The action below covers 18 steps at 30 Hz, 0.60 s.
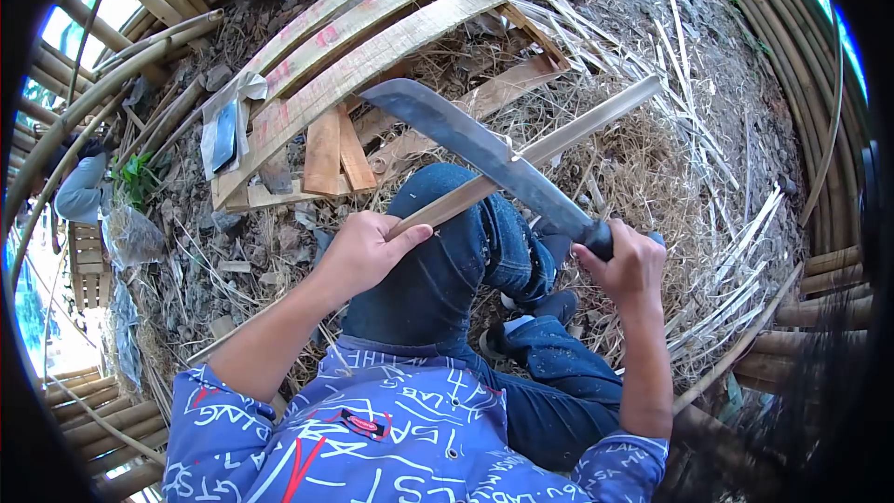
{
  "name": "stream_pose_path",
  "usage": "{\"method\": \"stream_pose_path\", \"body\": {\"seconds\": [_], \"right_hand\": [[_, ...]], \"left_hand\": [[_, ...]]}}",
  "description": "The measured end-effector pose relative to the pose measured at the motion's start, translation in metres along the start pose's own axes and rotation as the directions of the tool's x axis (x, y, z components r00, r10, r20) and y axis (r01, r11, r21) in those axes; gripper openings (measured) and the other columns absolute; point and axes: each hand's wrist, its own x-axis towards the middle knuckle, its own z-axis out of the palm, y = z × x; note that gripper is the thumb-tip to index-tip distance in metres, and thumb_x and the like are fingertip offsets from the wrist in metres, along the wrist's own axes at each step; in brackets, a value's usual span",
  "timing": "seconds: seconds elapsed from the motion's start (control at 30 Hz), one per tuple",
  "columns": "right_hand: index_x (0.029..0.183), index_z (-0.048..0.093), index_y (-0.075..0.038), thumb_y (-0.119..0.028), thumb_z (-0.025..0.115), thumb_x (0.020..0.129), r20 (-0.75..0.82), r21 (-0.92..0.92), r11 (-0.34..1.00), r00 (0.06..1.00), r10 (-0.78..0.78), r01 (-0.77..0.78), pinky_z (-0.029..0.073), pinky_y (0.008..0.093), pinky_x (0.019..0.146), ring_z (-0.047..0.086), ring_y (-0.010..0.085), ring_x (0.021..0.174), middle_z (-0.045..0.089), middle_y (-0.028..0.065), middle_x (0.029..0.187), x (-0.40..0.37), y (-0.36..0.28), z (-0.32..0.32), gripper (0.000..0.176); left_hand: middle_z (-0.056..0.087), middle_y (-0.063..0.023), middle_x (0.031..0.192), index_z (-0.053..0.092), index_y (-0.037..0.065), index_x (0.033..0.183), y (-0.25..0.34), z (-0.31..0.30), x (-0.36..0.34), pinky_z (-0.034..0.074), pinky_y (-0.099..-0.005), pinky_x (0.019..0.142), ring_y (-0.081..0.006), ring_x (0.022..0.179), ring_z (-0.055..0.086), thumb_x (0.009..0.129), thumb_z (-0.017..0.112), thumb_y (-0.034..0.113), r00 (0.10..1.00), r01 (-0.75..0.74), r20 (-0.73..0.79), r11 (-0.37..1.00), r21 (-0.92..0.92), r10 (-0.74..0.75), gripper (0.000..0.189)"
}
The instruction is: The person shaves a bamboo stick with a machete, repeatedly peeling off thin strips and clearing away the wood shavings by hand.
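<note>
My left hand (372, 256) is closed around a long, narrow bamboo strip (596, 118), which slants up to the right across my raised knee. In my right hand (626, 265) is the dark handle of a machete (438, 121), its broad blade pointing up and left. The blade lies across the strip just beyond my knee, and a small pale curl of shaving (511, 151) stands up where they cross. The strip's lower part passes behind my left forearm.
A wooden pallet (372, 51) lies ahead, with a phone (224, 135) on a pale wrapper at its left end. Shavings and split strips (736, 270) litter the ground on the right. Bamboo pole walls (792, 102) stand around. Another person's leg (82, 188) shows far left.
</note>
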Motion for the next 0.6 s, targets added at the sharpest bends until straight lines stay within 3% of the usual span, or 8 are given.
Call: {"method": "stream_pose_path", "body": {"seconds": [0.27,0.5,0.57,0.6], "right_hand": [[0.076,0.06,-0.004,-0.062,0.066,0.077,0.036,-0.073,0.997,0.999,-0.033,0.035,0.048,0.0389,0.053,0.064,0.0292,0.057,0.061,0.0114,0.061,-0.008,0.017,-0.01,0.058],[0.075,0.06,-0.005,-0.059,0.068,0.077,0.015,-0.053,0.999,1.0,-0.012,0.013,0.048,0.0386,0.052,0.064,0.0284,0.055,0.061,0.0115,0.06,-0.012,0.008,-0.009,0.055],[0.075,0.059,-0.005,-0.057,0.069,0.076,0.031,0.027,0.999,0.999,0.02,-0.02,0.048,0.0386,0.05,0.064,0.0279,0.054,0.061,0.0116,0.059,-0.009,-0.002,-0.002,0.053],[0.075,0.059,-0.005,-0.057,0.069,0.076,0.026,0.03,0.999,0.999,0.019,-0.02,0.048,0.0386,0.05,0.064,0.0279,0.054,0.061,0.0116,0.059,-0.007,-0.01,0.001,0.053]], "left_hand": [[0.043,-0.0062,0.047,0.07,-0.003,0.077,0.004,-0.002,-0.002,0.034,-0.0334,0.046,-0.0119,0.047,0.038,0.088,0.065,0.044,0.998,0.01,0.069,1.0,0.016,-0.011,0.049],[0.045,-0.0098,0.047,0.067,-0.004,0.073,0.005,0.002,-0.002,0.036,-0.0357,0.046,-0.0151,0.045,0.042,0.088,0.064,0.045,0.998,-0.052,0.025,0.997,0.062,0.05,0.052],[0.042,0.0006,0.049,0.061,-0.005,0.062,0.006,0.004,-0.003,0.031,-0.0306,0.044,-0.0057,0.05,0.037,0.089,0.066,0.039,0.999,-0.032,0.017,0.999,0.038,0.031,0.052],[0.042,0.0006,0.049,0.061,-0.005,0.062,0.01,0.002,-0.003,0.031,-0.0306,0.044,-0.0057,0.05,0.037,0.089,0.066,0.039,0.999,-0.034,0.013,0.999,0.042,0.033,0.052]]}}
